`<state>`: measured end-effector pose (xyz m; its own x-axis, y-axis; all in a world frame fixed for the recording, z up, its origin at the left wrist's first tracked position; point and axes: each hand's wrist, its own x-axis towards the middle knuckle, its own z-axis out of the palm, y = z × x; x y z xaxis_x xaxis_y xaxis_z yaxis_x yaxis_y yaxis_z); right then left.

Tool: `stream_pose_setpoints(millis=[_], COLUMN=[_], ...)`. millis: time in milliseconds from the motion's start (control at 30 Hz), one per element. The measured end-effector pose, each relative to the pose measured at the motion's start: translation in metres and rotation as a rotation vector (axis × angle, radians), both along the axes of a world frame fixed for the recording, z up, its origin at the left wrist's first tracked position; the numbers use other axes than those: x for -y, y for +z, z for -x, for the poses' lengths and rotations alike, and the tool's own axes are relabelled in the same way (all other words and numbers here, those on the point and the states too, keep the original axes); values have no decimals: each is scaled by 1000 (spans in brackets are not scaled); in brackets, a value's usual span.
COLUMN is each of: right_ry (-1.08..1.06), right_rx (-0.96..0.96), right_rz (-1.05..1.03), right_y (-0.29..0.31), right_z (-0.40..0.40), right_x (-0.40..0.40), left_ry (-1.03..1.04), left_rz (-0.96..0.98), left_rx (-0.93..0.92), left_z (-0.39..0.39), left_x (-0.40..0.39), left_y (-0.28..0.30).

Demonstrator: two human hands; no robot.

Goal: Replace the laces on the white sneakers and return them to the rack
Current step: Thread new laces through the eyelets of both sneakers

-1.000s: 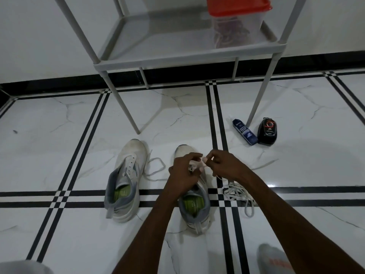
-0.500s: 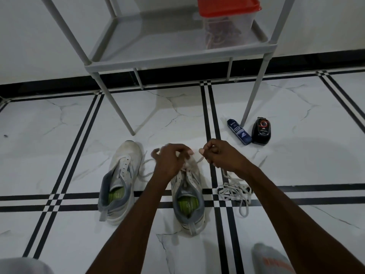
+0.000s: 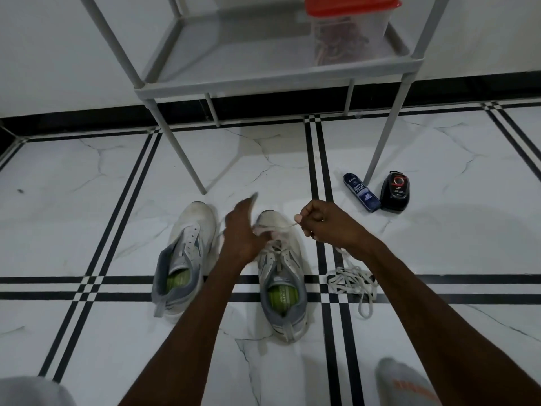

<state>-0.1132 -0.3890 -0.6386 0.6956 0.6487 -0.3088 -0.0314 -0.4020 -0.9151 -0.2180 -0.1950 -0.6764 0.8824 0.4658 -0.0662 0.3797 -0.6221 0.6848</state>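
Note:
Two white-and-grey sneakers stand side by side on the floor, toes toward the rack (image 3: 263, 74). The left sneaker (image 3: 184, 253) has empty eyelets. Over the toe of the right sneaker (image 3: 282, 276), a white lace (image 3: 281, 227) runs between my hands. My right hand (image 3: 325, 224) pinches one end of it. My left hand (image 3: 243, 230) is blurred and grips the other part, with a lace tip sticking up past its thumb. A loose bundle of white lace (image 3: 351, 279) lies right of that sneaker.
The grey rack's lower shelf carries a clear container with a red lid (image 3: 348, 24). A blue cleaner bottle (image 3: 361, 191) and a black polish applicator (image 3: 395, 191) lie by the rack's right front leg (image 3: 380, 142). My knees show at the bottom corners.
My hands have moved apart over the right sneaker's toe, drawing the lace out between them. The left hand has swung up and left. The camera has shifted slightly.

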Motion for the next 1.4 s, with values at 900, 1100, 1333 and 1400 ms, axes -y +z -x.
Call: stream_pose_setpoints(millis=[900, 1100, 1333, 1400], right_ry=[402, 230, 71, 83], right_rx=[-35, 9, 261, 425], right_rz=[-36, -20, 97, 146], right_y=[39, 8, -28, -39], right_z=[15, 11, 12, 15], right_x=[5, -11, -29, -30], left_ry=[324, 239, -95, -99], left_rz=[26, -52, 301, 348], left_rx=[66, 198, -91, -76], left_z=[-5, 18, 54, 58], left_x=[-8, 9, 25, 21], left_y=[-13, -11, -15, -18])
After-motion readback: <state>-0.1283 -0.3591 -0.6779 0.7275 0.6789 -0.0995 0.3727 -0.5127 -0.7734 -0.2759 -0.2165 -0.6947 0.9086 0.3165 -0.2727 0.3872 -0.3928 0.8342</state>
